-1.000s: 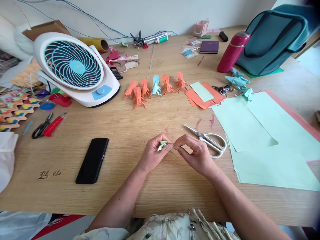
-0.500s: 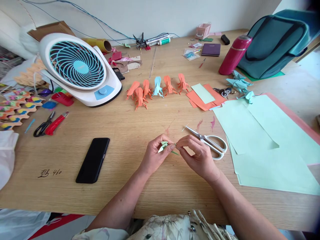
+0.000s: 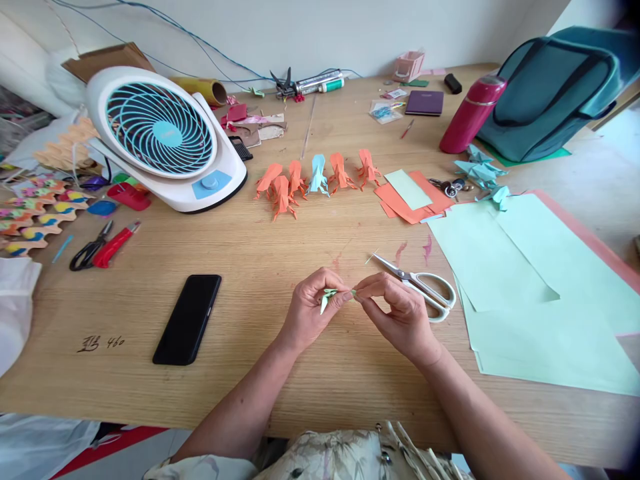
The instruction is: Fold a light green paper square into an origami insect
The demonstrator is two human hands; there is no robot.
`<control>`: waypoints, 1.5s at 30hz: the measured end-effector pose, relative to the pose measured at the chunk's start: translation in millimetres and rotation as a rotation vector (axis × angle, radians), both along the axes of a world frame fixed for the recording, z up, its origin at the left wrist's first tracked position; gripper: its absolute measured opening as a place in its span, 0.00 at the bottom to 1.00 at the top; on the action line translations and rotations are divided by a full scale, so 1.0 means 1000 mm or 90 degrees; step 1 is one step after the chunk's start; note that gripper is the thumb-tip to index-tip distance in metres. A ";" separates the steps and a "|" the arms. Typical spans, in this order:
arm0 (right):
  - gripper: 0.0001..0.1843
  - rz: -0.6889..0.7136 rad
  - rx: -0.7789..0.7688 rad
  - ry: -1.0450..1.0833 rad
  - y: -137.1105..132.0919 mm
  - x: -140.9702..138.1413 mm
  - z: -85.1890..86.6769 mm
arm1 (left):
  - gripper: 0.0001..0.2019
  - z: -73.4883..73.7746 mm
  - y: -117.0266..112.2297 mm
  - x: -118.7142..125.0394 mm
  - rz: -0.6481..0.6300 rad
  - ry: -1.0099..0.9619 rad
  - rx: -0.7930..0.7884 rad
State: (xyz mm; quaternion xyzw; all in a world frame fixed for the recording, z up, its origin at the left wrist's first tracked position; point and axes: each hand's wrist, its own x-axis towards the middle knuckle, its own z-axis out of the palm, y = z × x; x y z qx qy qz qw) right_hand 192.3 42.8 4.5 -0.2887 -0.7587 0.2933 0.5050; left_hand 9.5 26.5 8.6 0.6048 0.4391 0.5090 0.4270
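Over the near middle of the wooden table (image 3: pixel 300 247), both my hands pinch a small folded piece of light green paper (image 3: pixel 328 297). My left hand (image 3: pixel 309 310) is closed round the folded body. My right hand (image 3: pixel 397 313) is closed too, its fingertips pinching the thin tip on the right side of the piece. White-handled scissors (image 3: pixel 425 290) lie just right of my right hand. A row of folded paper figures (image 3: pixel 315 177), orange with one blue, stands farther back.
A black phone (image 3: pixel 187 319) lies to the left. A white and blue fan (image 3: pixel 160 140) stands at the back left, with red cutters (image 3: pixel 103 243) near it. Light green sheets (image 3: pixel 530 287) cover the right side. A red bottle (image 3: pixel 470 113) and a teal bag (image 3: pixel 555 87) sit back right.
The folded green piece has been turned slightly between my fingers, its lower point now hanging down. My hands stay in the same spot.
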 end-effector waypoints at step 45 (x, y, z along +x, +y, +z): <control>0.03 -0.025 -0.326 0.125 -0.006 -0.006 -0.007 | 0.05 -0.009 -0.005 0.002 0.107 0.296 0.263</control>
